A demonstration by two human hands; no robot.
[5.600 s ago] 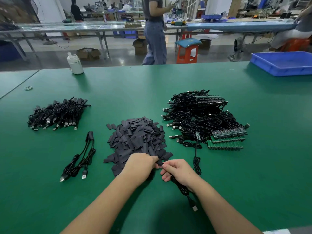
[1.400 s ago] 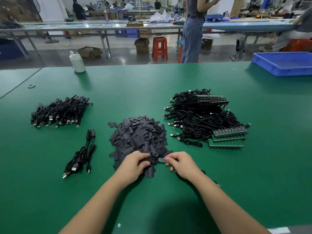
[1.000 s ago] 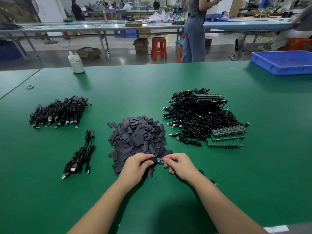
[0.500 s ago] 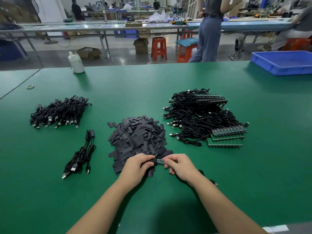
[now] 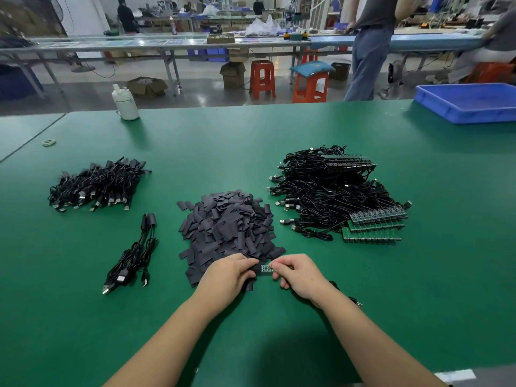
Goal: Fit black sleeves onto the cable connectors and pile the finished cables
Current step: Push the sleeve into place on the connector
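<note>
At the near edge of the heap of flat black sleeves (image 5: 227,222), my left hand (image 5: 227,276) pinches one black sleeve (image 5: 255,270). My right hand (image 5: 297,275) pinches a small green connector board (image 5: 267,268), whose tip sits at the sleeve's mouth. Its black cable (image 5: 347,296) trails out behind my right wrist. To the right lies a tangle of unsleeved cables with green boards (image 5: 335,196). A few sleeved cables (image 5: 134,252) lie to the left, and a larger bundle of cables (image 5: 96,184) rests farther back left.
A white bottle (image 5: 125,103) stands at the table's far edge. A blue tray (image 5: 472,103) sits at the far right. A small ring (image 5: 49,142) lies far left. Beyond the table are orange stools (image 5: 262,78), benches and people.
My hands stay together at the sleeve heap. The connector board has kept its place at the sleeve's mouth. A person in the background has walked to the right.
</note>
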